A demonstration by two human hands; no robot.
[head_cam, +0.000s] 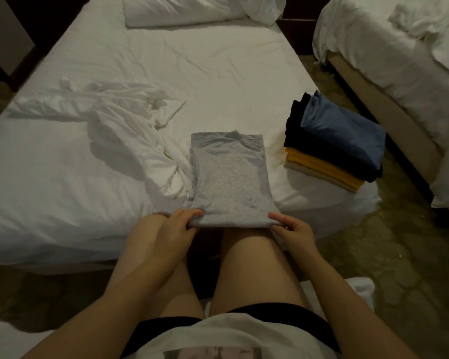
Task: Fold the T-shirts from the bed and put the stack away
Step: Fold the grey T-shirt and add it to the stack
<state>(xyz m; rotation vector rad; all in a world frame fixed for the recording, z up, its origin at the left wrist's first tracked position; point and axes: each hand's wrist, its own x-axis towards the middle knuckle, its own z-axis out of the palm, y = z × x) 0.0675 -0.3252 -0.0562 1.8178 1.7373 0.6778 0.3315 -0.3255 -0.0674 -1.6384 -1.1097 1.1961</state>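
Observation:
A grey T-shirt [228, 177] lies on the white bed [166, 81], folded into a long narrow strip with its collar at the far end. My left hand [178, 226] pinches its near left corner at the bed's edge. My right hand [293, 231] pinches the near right corner. At the bed's right corner sits a stack of folded T-shirts [335, 143]: blue on top, black under it, then yellow and beige.
A crumpled white garment or sheet [125, 136] lies just left of the grey shirt. Pillows [182, 9] rest at the head of the bed. A second bed [399, 55] stands at the right across a narrow floor gap. My bare knees are under the hands.

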